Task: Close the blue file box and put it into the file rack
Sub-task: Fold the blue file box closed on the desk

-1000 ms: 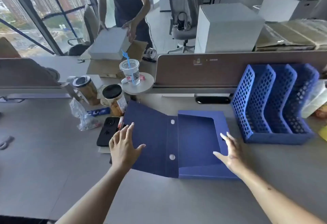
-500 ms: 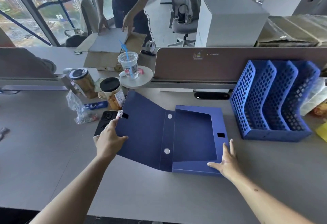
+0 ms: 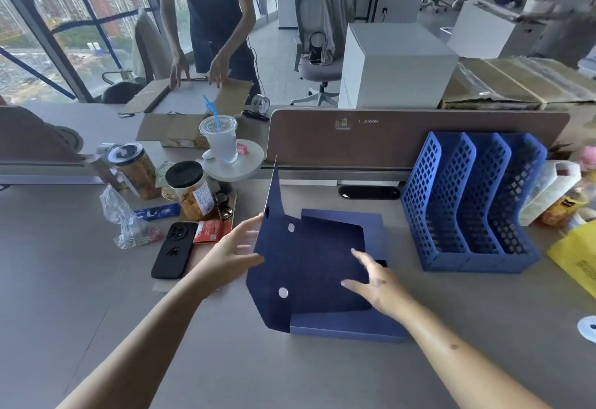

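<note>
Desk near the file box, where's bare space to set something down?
Free: the near edge in front of the blue file box, and the strip between it and the file rack. Crowded: left, around the phone and jars.

Grey desk (image 3: 80, 295) carried blue file box (image 3: 342, 328) at centre, lid raised. Blue file rack (image 3: 467, 202) stood at 2 o'clock. Black phone (image 3: 174, 250) and red card (image 3: 211, 231) lay at 9 o'clock; two snack jars (image 3: 190, 189) at 10 o'clock; yellow bag (image 3: 577, 260) at 3 o'clock.

navy file box (image 3: 322, 266), blue lattice-patterned file rack (image 3: 464, 202), black phone (image 3: 174, 249).
</note>
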A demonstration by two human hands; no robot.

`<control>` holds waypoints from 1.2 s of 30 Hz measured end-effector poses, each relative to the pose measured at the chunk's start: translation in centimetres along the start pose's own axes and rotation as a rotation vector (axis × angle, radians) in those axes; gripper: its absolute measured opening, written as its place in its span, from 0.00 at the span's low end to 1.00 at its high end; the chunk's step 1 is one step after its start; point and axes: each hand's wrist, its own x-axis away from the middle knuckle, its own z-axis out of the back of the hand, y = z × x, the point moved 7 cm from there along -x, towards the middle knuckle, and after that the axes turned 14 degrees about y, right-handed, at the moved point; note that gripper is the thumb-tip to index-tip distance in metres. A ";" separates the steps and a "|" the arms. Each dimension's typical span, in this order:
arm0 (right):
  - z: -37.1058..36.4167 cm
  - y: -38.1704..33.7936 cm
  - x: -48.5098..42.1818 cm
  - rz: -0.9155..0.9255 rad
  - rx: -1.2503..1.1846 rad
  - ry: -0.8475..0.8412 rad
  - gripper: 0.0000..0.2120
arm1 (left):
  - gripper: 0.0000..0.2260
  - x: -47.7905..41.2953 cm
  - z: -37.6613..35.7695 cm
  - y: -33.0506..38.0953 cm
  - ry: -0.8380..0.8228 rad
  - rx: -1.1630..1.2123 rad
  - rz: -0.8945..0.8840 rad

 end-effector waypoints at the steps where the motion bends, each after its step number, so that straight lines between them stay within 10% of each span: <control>1: 0.1 -1.6 0.0 0.015 -0.074 0.003 0.35 | 0.31 0.0 -1.0 0.4 -0.032 0.019 -0.007; 11: 2.6 -7.5 0.2 0.027 -0.264 0.120 0.28 | 0.19 -2.8 -9.3 -0.9 -0.064 -0.166 -0.155; 23: 4.4 1.0 0.8 -0.140 -0.121 0.325 0.29 | 0.47 -6.1 -13.1 -7.5 0.015 -0.571 -0.133; 36: 1.4 9.0 0.4 -0.378 -0.316 0.208 0.42 | 0.50 -6.7 -17.6 -9.8 0.015 -0.494 0.040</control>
